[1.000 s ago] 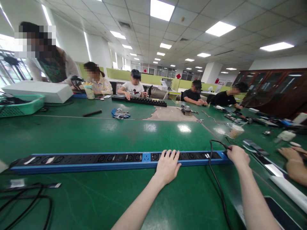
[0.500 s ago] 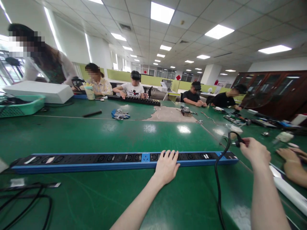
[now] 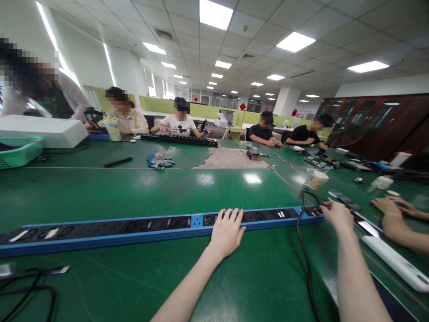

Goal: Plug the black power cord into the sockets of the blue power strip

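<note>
A long blue-and-black power strip (image 3: 110,229) with a row of sockets lies across the green table. My left hand (image 3: 227,232) rests flat on its middle, fingers stretched over the sockets and slightly apart. At the strip's right end, my right hand (image 3: 338,215) pinches the end of a black power cable (image 3: 305,255). Its plug is mostly hidden by my fingers, so I cannot tell whether it sits in a socket. From there the cable loops over the strip and runs down toward the table's near side.
Black cables (image 3: 36,286) lie at the near left. Beyond the strip are work gloves (image 3: 160,161), a black bar (image 3: 118,161) and a plastic cup (image 3: 317,179). A white device (image 3: 395,264) and another person's hands (image 3: 390,212) are at right. Several people sit across the table.
My right hand has come down with the cable end from above the table to the strip's right end. My left hand stays on the strip. The view has shifted slightly right.
</note>
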Demonstrator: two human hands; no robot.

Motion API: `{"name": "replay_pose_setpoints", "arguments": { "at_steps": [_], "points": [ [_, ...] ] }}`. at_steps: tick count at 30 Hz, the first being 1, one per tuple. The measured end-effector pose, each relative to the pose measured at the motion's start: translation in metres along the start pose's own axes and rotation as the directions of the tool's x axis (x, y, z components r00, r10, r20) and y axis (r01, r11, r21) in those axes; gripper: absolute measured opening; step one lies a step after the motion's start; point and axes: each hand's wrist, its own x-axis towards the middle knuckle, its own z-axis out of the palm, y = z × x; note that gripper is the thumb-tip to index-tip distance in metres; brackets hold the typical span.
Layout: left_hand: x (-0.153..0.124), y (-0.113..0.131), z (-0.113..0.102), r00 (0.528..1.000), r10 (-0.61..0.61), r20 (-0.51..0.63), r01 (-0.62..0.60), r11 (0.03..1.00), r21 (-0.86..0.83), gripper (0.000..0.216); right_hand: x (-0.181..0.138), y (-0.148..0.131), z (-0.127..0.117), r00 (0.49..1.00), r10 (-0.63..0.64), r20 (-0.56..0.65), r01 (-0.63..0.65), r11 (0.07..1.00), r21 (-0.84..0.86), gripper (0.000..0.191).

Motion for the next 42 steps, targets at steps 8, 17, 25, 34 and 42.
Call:
{"name": "replay_pose_setpoints", "arguments": {
  "at_steps": [8,17,25,34,42],
  "points": [
    [0.0,0.001,0.0,1.0,-0.004,-0.007,0.004,1.0,0.022,0.053,-0.007,-0.009,0.004,0.996,0.072,-0.052,-0.071,0.997,0.022,0.047],
    [-0.001,0.0,0.0,1.0,-0.003,-0.003,0.003,1.0,0.014,0.053,-0.009,-0.016,0.01,0.994,0.055,-0.098,-0.055,0.998,0.01,0.045],
    [0.0,0.0,0.0,1.0,-0.009,-0.001,0.009,1.0,-0.012,0.054,-0.004,-0.014,0.012,0.997,0.022,-0.078,-0.025,0.999,-0.041,0.045],
    [-0.001,0.0,-0.002,1.0,-0.007,-0.002,0.007,1.0,0.013,0.054,-0.004,-0.024,0.008,0.999,-0.02,-0.04,0.018,0.999,-0.041,0.046],
    [-0.001,0.0,-0.003,1.0,-0.014,0.003,0.014,1.0,0.004,0.054,0.005,-0.012,0.013,0.995,0.097,0.004,-0.097,0.995,0.001,0.051]
  ]
}}
